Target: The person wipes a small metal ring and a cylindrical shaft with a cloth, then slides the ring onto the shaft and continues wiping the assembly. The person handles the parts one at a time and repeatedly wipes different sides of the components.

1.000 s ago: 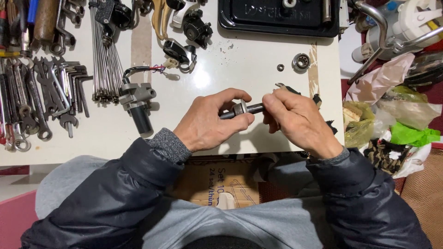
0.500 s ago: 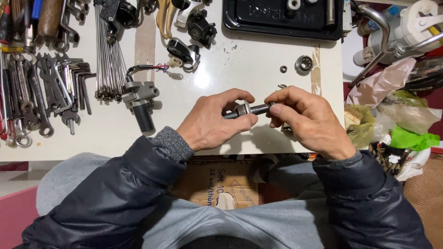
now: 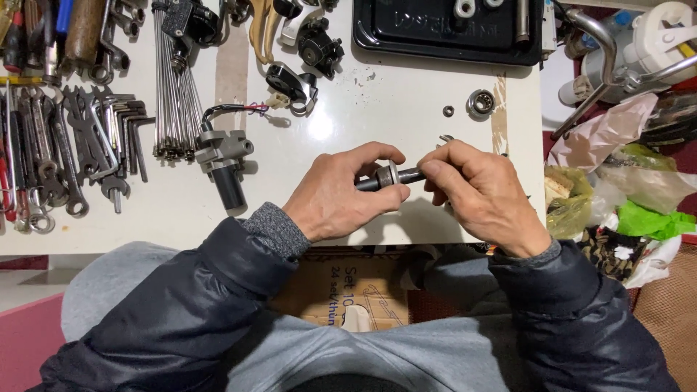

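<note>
Over the front edge of a white workbench (image 3: 377, 123), my left hand (image 3: 337, 196) and my right hand (image 3: 483, 192) both grip a short dark metal axle (image 3: 388, 176) with a silver collar on it. The left thumb and fingers pinch the collar end. The right fingertips close on the axle's other end. The axle lies level between the two hands, its far ends hidden by fingers.
A bearing (image 3: 481, 102) and a small nut (image 3: 449, 111) lie beyond my right hand. A grey motor-like part (image 3: 225, 163), a bundle of spokes (image 3: 173, 94) and wrenches (image 3: 65, 145) lie left. A black tray (image 3: 446, 29) sits at the back. Bags (image 3: 624, 181) crowd the right.
Both hands have shifted slightly left and closer to the bench's front edge while keeping hold of the axle. My right fingers have slid along the axle.
</note>
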